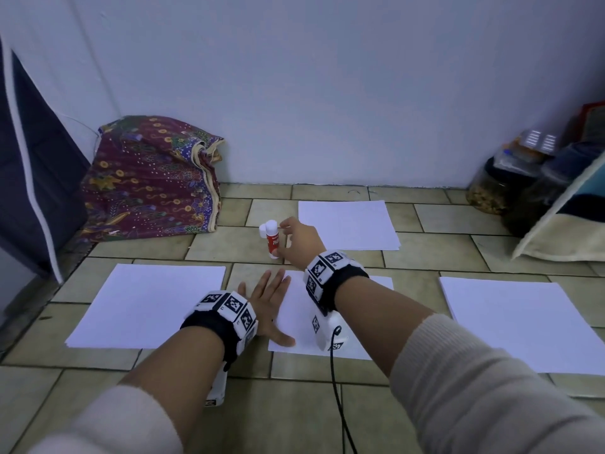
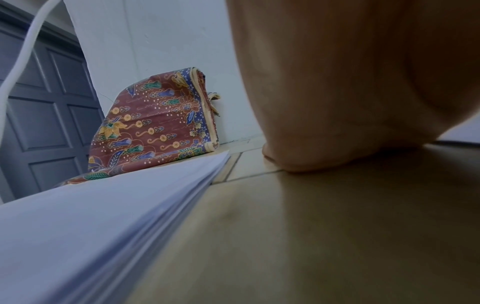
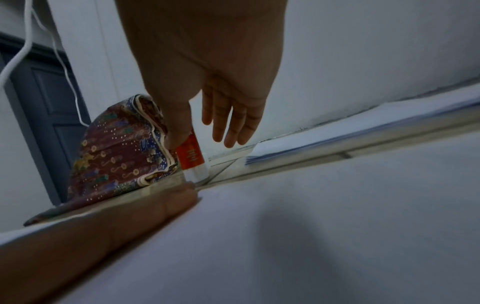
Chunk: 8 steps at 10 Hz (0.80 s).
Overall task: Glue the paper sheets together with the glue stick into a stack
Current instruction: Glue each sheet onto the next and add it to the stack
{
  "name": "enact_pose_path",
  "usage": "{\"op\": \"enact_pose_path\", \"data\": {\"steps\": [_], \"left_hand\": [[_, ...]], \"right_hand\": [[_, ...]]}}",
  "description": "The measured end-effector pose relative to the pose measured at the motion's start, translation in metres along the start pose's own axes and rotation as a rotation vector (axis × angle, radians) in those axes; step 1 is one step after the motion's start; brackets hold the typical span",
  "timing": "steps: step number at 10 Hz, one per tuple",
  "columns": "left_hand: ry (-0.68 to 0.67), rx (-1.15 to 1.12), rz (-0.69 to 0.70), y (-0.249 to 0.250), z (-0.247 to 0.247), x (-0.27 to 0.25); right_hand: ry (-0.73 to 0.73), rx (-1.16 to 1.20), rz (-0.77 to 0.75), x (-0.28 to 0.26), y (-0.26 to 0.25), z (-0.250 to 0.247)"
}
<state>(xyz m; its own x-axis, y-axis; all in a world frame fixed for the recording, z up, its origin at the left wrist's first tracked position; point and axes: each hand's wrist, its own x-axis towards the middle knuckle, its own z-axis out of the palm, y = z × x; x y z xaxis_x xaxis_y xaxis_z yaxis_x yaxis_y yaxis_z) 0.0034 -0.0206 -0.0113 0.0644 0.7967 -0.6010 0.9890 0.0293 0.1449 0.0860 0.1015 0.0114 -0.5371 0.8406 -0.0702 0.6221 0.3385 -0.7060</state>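
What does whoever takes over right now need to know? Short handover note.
Left hand: flat, pressing the middle sheet on the floor.
Right hand: fingers open at the upright glue stick, thumb touching it, no grip yet.
Paper piles: left, far, right.
Done: no glued stack visible.
Left: take the stick, glue, stack sheets.

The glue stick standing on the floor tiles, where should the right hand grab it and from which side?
Probably round the red middle of the glue stick. It stands upright on its white base, white cap on top, so come in level from its right, where the right hand already is, thumb and fingers on opposite sides. The left hand lies flat on the middle sheet.
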Motion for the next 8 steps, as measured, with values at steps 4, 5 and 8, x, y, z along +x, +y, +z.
{"op": "enact_pose_path", "data": {"steps": [4, 5, 8], "left_hand": [[-0.010, -0.017, -0.067, 0.001, 0.000, 0.001], [0.000, -0.024, -0.073, 0.003, 0.001, 0.001], [0.029, -0.035, -0.089, 0.006, 0.002, -0.002]], "right_hand": [[0.075, -0.085, 0.117, -0.069, 0.078, -0.077], [0.041, -0.172, 0.223, -0.092, 0.102, -0.104], [-0.327, -0.579, 0.546, -0.170, 0.167, -0.176]]}}
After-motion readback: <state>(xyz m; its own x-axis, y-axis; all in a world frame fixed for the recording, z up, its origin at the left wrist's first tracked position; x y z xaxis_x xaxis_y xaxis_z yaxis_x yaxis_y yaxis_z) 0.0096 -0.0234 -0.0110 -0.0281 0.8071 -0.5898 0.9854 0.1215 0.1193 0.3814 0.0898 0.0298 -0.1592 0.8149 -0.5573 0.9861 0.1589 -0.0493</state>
